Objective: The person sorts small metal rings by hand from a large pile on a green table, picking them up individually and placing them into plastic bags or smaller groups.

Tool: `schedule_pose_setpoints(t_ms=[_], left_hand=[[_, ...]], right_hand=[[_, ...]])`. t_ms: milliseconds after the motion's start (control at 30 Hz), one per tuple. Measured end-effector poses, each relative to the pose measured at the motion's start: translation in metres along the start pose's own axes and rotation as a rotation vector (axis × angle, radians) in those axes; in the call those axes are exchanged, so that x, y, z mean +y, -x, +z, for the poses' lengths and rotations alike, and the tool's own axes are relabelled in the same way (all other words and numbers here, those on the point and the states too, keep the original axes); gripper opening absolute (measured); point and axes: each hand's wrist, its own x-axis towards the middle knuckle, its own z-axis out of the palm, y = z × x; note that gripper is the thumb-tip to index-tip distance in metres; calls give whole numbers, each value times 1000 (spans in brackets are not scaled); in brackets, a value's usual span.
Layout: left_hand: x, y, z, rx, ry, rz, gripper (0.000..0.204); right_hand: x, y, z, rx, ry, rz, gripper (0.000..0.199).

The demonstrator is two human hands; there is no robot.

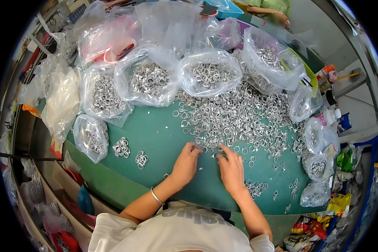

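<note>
A large heap of silver metal rings (235, 113) spreads over the green tabletop (151, 126). At its near edge, my left hand (186, 163) is closed, thumb and index finger together at a ring beside the fingertips. Just to its right, my right hand (232, 169) has its thumb and index finger apart, the tips touching loose rings at the heap's edge. Two small ring piles, one larger (121, 148) and one smaller (141, 159), lie left of my left hand. Another cluster of rings (256, 189) lies beside my right wrist.
Clear plastic bags of rings line the far side, including a wide open bag (149, 80) and another bag (210, 73). A smaller bag (91, 138) stands at left. Small bags (317, 166) edge the right side. Across the table is another person in green (273, 8).
</note>
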Motion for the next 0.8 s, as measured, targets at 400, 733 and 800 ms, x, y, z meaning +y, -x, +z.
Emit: schedule_pose_setpoints(t_ms=[400, 733, 800], left_hand=[[33, 16, -3, 6, 14, 83, 34], [35, -6, 27, -29, -216, 177, 34], [38, -10, 27, -39, -224, 169, 30]], right_hand=[[-11, -12, 3, 139, -12, 86, 13], [0, -1, -9, 185, -35, 136, 27], [6, 0, -1, 165, 23, 130, 27]])
